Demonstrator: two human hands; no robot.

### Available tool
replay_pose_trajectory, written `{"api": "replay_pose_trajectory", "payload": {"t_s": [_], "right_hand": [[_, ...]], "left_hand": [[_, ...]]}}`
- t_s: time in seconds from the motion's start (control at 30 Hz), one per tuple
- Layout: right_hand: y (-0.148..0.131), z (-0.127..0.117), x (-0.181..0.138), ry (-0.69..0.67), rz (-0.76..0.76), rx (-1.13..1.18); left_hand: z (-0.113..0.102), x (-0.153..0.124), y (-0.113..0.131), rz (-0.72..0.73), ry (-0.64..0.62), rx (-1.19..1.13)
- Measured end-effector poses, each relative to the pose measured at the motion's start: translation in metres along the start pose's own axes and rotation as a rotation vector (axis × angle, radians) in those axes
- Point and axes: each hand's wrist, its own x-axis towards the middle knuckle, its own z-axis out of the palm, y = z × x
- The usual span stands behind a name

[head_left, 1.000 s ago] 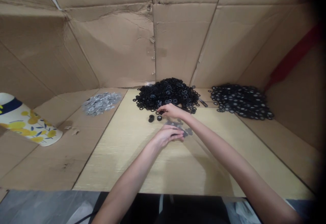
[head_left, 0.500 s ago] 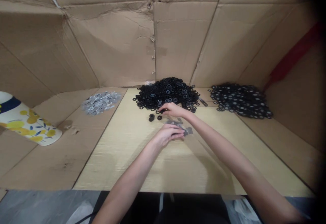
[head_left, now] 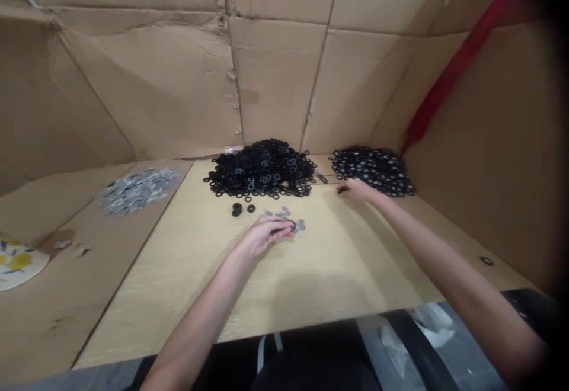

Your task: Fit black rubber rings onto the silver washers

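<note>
My left hand (head_left: 264,232) is closed over the yellow board, pinching a black ring (head_left: 293,225) at its fingertips. Several small grey discs (head_left: 301,225) lie on the board right beside those fingers. Off to the right, my right hand (head_left: 359,191) pinches a small dark ring (head_left: 342,189), partly hidden by the fingers, at the near left edge of a pile of black rings with pale centres (head_left: 373,169). Behind the left hand rises a big heap of plain black rings (head_left: 262,169). Between that heap and the left hand sit a short stack of black rings (head_left: 237,208) and a single ring (head_left: 251,208).
A pile of grey discs (head_left: 137,189) lies on cardboard to the left, with a flower-patterned cylinder (head_left: 20,260) nearer. A small pen-like tool (head_left: 322,178) lies between the black piles. One ring (head_left: 486,260) rests far right. Cardboard walls (head_left: 275,83) enclose the back and sides.
My right hand has moved right, from the front of the big black heap to the right-hand pile. The left hand stays near the loose discs, a black ring now showing. The view has turned right.
</note>
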Motion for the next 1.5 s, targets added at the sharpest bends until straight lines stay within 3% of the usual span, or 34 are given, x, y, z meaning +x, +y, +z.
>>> {"api": "replay_pose_trajectory", "payload": {"t_s": [0.1, 0.23, 0.53, 0.67, 0.87, 1.03, 1.2, 1.5], "right_hand": [[0.023, 0.011, -0.012, 0.012, 0.008, 0.015], [0.029, 0.013, -0.019, 0.069, 0.042, 0.042], [0.016, -0.017, -0.022, 0.126, 0.061, 0.078], [-0.030, -0.026, -0.016, 0.169, -0.083, 0.157], [-0.143, -0.018, 0.004, 0.140, -0.491, 0.242], [-0.207, -0.007, 0.023, 0.121, -0.625, 0.284], [-0.233, 0.002, 0.039, 0.096, -0.632, 0.235], [-0.247, 0.012, 0.047, -0.018, -0.640, 0.077]], "left_hand": [[-0.001, 0.002, 0.001, -0.010, 0.024, -0.009], [-0.008, 0.006, 0.001, 0.001, 0.061, -0.047], [-0.008, 0.006, 0.003, -0.009, 0.102, -0.074], [-0.010, 0.009, 0.001, 0.015, 0.096, -0.086], [-0.014, 0.014, -0.006, -0.020, 0.158, -0.126], [-0.010, 0.011, -0.010, -0.080, 0.116, -0.153], [-0.006, 0.009, -0.012, -0.093, 0.126, -0.165], [-0.005, 0.007, -0.009, -0.054, 0.108, -0.184]]}}
